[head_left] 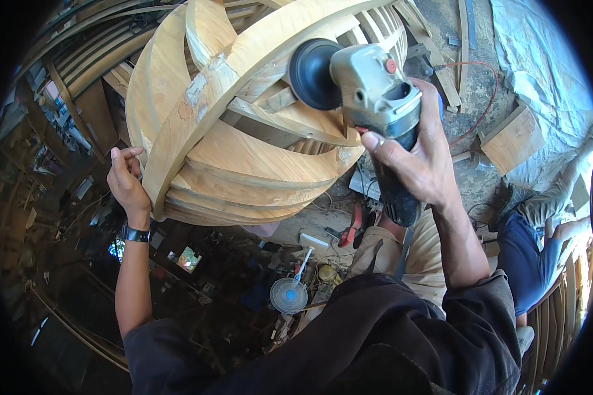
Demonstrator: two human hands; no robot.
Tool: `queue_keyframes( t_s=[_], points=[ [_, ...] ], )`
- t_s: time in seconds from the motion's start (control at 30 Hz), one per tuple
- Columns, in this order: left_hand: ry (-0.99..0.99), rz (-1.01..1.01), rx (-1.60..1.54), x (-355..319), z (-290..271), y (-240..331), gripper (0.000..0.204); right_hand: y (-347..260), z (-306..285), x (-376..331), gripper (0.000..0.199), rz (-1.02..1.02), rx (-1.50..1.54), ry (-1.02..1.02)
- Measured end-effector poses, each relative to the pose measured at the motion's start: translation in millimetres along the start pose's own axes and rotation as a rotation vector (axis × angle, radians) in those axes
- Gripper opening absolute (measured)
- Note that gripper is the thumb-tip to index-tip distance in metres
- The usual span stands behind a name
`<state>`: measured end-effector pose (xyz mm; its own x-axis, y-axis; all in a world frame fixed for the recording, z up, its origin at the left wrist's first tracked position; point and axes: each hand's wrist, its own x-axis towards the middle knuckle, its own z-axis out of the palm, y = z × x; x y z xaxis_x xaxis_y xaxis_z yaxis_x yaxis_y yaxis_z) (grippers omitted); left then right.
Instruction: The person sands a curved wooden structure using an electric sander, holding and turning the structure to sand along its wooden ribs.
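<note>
In my right hand [425,155] is an angle grinder [379,89], gripped around its dark body with the thumb along the side. Its round black disc [315,74] is tilted close over the inner edge of a wooden boat hull frame [244,161]; I cannot tell whether it touches. My left hand [128,184], loosely bent with fingers apart, rests against the left edge of the hull's thick curved stem beam [184,122]. A dark watch sits on that wrist. Pale filler-like patches mark the beam. Curved planks are stacked below it.
A person in blue clothing [524,257] is at the right. A blue-white tarp [534,72], a wooden board [512,139] and a red cord [496,85] lie on the floor. Below the hull are a round clear-lidded container [288,295] and scattered tools. Long timbers [105,56] stand at the upper left.
</note>
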<state>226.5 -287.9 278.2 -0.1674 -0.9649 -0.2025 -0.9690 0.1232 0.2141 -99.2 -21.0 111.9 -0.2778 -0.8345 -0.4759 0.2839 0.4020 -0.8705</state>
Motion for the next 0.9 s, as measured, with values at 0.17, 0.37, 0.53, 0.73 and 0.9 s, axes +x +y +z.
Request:
queue_keyframes(
  t_s=[0.17,0.37,0.53,0.73,0.9],
  points=[
    [0.009,-0.001,-0.007,0,1,-1,0.060,1,-8,11,0.084,0.123,0.020,0.008],
    [0.009,-0.001,-0.023,1,0,-2,0.059,-3,-2,4,0.085,-0.066,-0.127,-0.031],
    [0.005,0.012,0.013,-1,3,6,0.059,2,-11,11,0.081,0.046,0.028,-0.015],
    [0.017,-0.012,-0.007,-1,0,-1,0.059,6,-3,6,0.078,0.011,-0.036,0.033],
    [0.012,-0.001,0.010,0,-1,-1,0.060,10,-12,11,0.073,0.156,0.041,0.080]
  ],
)
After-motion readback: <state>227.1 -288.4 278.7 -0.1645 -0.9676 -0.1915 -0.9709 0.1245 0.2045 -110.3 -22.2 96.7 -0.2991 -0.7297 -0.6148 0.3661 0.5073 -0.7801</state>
